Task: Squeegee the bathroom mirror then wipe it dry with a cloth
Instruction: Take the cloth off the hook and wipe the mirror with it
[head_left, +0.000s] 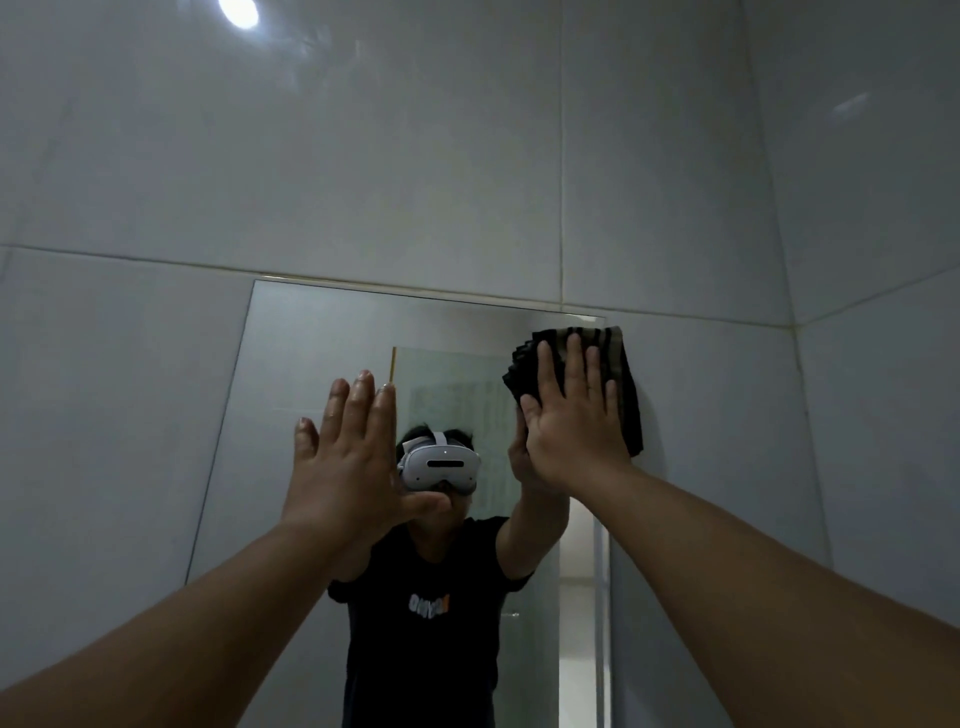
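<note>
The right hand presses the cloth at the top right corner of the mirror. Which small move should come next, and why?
Probably slide the right hand leftward along the mirror's top edge. The dark cloth sits flat under it at the upper right corner, partly over the wall, with unwiped-looking glass to the left.

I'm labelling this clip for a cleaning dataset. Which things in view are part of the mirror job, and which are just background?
Part of the job:
- mirror
- dark cloth, pressed flat at the mirror's top right corner by the right hand
- left hand, open, fingers straight, raised in front of the mirror

Just background:
- grey wall tiles
- lamp glare on the tiles

No squeegee is in view.
</note>
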